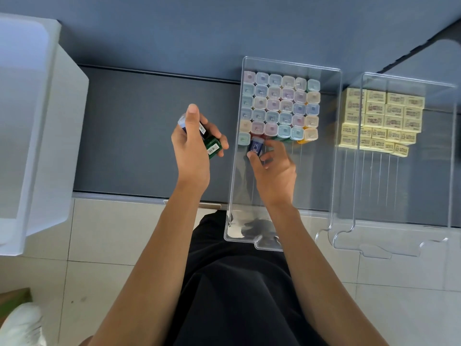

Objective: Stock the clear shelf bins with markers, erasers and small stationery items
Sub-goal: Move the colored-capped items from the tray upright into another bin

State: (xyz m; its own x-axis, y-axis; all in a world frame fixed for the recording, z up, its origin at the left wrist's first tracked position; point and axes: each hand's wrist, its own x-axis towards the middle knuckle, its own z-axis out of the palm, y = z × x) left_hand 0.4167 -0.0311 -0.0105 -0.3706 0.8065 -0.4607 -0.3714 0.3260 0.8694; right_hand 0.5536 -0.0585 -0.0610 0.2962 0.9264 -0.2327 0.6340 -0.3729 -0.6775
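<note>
The right hand (274, 166) is reaching into the clear shelf bin (314, 181) and pinching a blue rabbit-print piece (255, 146) between thumb and fingertips. The piece is sitting just ahead of the hand, and its capped end is tipping toward the block of pastel-capped pieces (279, 106) filling the bin's far end. A new front row is starting there with one pale green piece (244, 139) against the left wall. The blue one is going in just beside it, on its right (the slot looks snug, so it probably wants standing upright first). The bin floor nearer the person is lying bare, giving the wrist room to back out.

The left hand (192, 148) is hovering outside the bin over the dark shelf (149, 146), gripping several more pieces, including green barcoded ones (213, 146). It is the farther hand. Yellow erasers (384, 118) are filling the neighbouring bin (399, 196).
</note>
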